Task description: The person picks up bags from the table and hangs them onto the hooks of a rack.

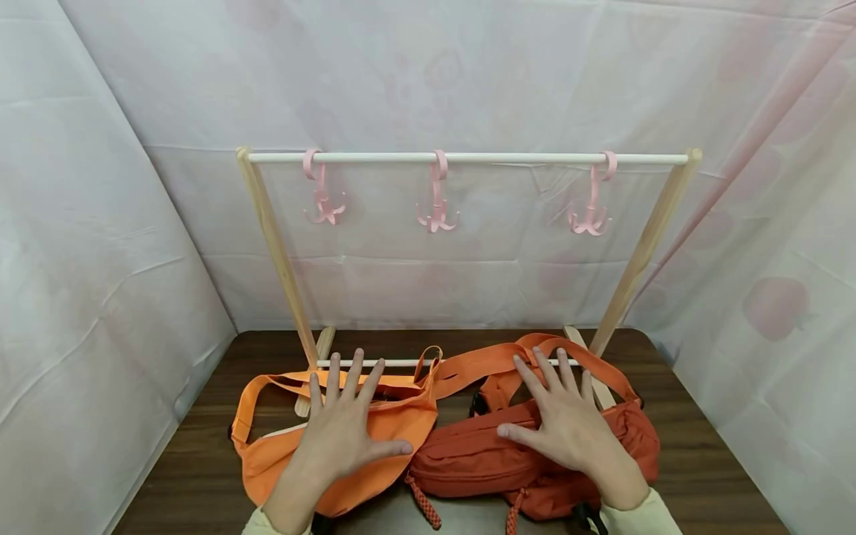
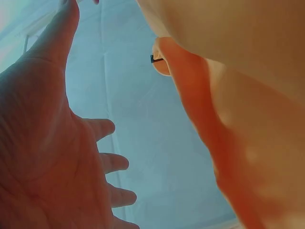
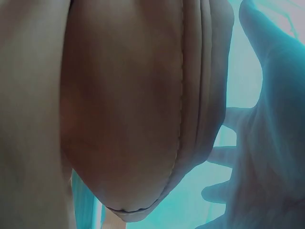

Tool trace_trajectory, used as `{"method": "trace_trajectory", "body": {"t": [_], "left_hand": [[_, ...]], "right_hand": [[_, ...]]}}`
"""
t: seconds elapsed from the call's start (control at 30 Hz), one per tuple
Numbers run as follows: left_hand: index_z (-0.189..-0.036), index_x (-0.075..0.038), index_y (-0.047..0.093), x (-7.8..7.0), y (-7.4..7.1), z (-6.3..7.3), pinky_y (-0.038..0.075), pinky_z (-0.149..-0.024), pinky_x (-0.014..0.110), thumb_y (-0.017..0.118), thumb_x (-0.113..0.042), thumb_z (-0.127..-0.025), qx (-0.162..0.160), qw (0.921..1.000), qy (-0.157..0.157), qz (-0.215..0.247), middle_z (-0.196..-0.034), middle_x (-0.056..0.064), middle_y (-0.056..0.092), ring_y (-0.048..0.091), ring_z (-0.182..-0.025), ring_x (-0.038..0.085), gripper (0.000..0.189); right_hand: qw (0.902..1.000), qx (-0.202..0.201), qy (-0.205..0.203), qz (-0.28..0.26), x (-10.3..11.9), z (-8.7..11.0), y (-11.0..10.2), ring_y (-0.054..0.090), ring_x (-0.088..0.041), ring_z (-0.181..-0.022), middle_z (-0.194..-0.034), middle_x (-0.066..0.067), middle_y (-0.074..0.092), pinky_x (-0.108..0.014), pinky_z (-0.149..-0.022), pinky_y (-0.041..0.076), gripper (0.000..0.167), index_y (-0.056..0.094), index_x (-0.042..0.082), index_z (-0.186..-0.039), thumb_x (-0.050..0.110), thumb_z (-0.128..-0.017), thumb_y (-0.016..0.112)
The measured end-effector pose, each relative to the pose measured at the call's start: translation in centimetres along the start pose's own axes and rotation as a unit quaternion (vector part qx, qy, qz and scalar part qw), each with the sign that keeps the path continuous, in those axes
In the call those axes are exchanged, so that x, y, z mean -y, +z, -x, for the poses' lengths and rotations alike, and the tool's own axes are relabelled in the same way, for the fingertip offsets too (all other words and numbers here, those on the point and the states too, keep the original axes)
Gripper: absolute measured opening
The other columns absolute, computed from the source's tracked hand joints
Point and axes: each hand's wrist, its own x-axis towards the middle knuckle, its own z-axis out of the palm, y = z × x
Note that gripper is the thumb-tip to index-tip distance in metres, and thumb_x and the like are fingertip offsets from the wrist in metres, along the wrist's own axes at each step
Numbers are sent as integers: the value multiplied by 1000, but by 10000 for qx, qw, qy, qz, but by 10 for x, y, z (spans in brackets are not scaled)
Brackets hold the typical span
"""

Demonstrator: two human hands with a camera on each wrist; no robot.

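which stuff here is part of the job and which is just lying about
Likely part of the job: orange bag, by the left hand; red bag, by the right hand.

Probably just surroundings: table, cloth backdrop, untouched rack, untouched pink hooks.

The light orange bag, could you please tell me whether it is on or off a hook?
Off: the light orange bag lies on the table, and all three pink hooks hang bare from the white rail.
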Motion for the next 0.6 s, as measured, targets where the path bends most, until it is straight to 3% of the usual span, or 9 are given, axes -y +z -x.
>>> {"method": "trace_trajectory", "body": {"t": [0.2, 0.6], "left_hand": [[-172, -31, 14, 1, -1, 1, -4, -116, 79, 67, -96, -68, -151, 9999, 29, 16, -177, 9, -6, -15, -159, 43, 133], [-172, -31, 14, 0, -3, 0, -3, -116, 79, 65, -97, -69, -90, 10000, 12, -27, -177, 8, -6, -13, -160, 44, 133]], "right_hand": [[10000, -10, -4, 12, 1, 0, 0, 1, -51, -159, -177, -11, 9, -84, -113, 5, 107, 17, 36, -171, 87, -86, 59], [10000, -1, 8, -11, 4, 0, -1, 5, -51, -159, -176, -12, 13, -83, -113, 9, 107, 17, 36, -171, 87, -87, 58]]}}
